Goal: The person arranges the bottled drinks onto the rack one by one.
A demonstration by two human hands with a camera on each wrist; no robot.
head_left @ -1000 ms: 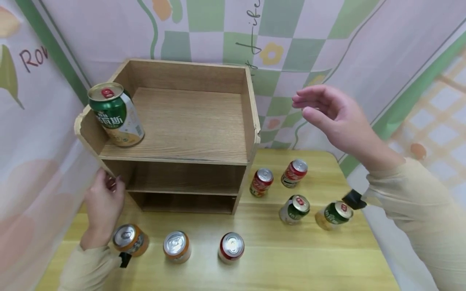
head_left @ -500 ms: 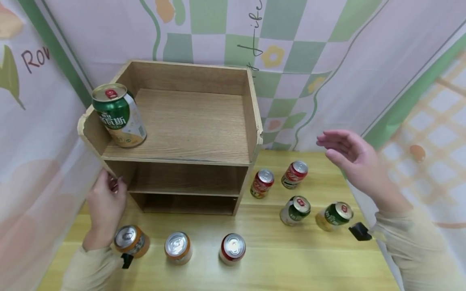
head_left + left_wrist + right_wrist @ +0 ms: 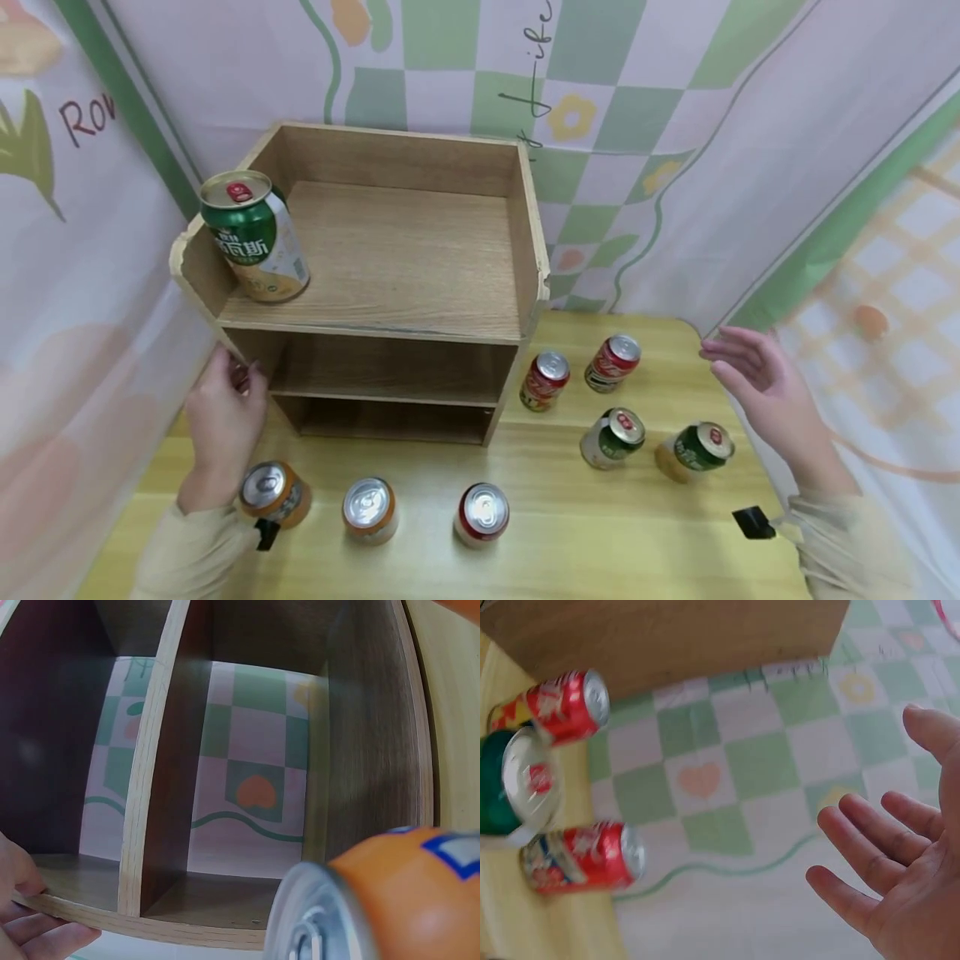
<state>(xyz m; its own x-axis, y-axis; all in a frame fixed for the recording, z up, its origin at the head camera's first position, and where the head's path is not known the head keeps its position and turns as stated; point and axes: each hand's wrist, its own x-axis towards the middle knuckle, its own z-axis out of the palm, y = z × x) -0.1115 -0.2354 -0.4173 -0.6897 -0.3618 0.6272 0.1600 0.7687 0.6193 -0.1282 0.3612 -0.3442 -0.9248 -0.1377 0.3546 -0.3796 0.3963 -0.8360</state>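
Observation:
A wooden shelf unit (image 3: 405, 267) with a top tray and two lower compartments stands on the table. My left hand (image 3: 225, 408) grips the front edge of its left side panel; in the left wrist view the thumb lies inside the edge and the fingers (image 3: 56, 941) outside. On the shelf's top, in the left front corner, a green-and-white can (image 3: 258, 242) stands upright. My right hand (image 3: 772, 400) hovers at the table's right side with relaxed fingers and holds nothing. Nearest to it is a green-and-gold can (image 3: 693, 452).
Right of the shelf stand two red cans (image 3: 545, 382) (image 3: 612, 364) and another green can (image 3: 612, 439). In front are two orange cans (image 3: 275, 494) (image 3: 370, 511) and a red can (image 3: 482, 515). A patterned cloth (image 3: 450, 67) hangs behind the wooden table (image 3: 585, 533).
My right hand has come down and to the right, from high beside the shelf to the table's right edge. The left hand keeps its grip on the shelf unit. The cans stay put.

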